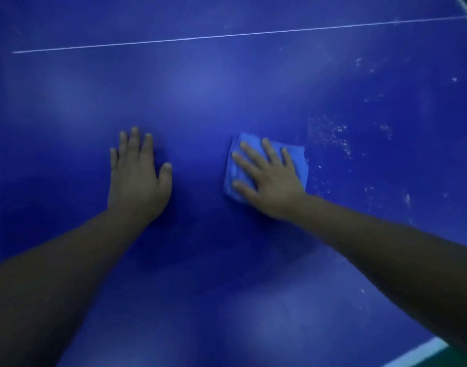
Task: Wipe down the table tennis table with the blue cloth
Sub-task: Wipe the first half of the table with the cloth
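Folded blue cloth (297, 157) is pressed onto the table (200, 83) by the right hand (269, 186).
The cloth is located right of centre in the view. The grip of the right hand is wide: the fingers are spread straight across the cloth and nothing is clasped. The left hand (137, 181) is laid flat on bare table, apart from the cloth, its grip likewise wide. White specks (330, 131) are noted just right of the cloth. A thin white line (227, 35) is seen beyond both hands.
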`<act>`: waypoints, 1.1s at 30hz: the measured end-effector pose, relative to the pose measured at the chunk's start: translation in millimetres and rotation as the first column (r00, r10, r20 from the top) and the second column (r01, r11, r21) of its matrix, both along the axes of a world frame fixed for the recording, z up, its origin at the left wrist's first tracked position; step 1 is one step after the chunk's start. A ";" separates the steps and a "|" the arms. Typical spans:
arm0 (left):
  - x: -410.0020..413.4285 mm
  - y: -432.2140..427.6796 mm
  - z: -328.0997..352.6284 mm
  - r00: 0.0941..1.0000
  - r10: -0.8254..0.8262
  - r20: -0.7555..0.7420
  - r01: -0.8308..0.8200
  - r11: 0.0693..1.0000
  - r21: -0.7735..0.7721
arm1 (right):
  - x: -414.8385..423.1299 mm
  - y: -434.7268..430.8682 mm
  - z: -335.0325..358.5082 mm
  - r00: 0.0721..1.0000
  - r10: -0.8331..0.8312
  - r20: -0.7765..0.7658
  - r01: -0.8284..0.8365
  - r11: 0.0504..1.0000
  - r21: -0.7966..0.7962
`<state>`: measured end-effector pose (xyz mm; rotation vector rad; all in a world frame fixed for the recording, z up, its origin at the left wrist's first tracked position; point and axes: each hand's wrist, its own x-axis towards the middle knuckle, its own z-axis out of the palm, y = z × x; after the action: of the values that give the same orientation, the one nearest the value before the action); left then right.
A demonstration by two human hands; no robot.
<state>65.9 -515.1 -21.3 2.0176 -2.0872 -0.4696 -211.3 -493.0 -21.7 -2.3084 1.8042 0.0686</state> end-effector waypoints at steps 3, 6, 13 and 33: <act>-19.5 62.2 1.3 0.981 -0.192 -0.008 0.190 0.977 -0.100 | 23.0 -59.6 0.9 0.888 -0.458 0.049 0.456 0.889 0.054; -33.2 98.1 -7.8 0.947 -0.321 0.021 0.321 0.940 -0.118 | 58.7 -36.2 -3.3 0.838 -0.538 0.097 0.538 0.842 0.020; -39.2 106.8 -14.7 0.926 -0.372 0.062 0.374 0.927 -0.027 | -12.5 155.5 0.1 0.765 -0.642 -0.043 0.643 0.766 -0.010; -38.1 108.0 -9.2 0.924 -0.376 0.067 0.374 0.927 0.034 | 39.6 182.6 -1.7 0.599 -0.800 -0.016 0.799 0.599 -0.048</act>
<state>27.7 -407.1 -30.5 1.6629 -2.5353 -0.4847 -171.6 -310.4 -23.4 -1.2802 2.6925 -0.0696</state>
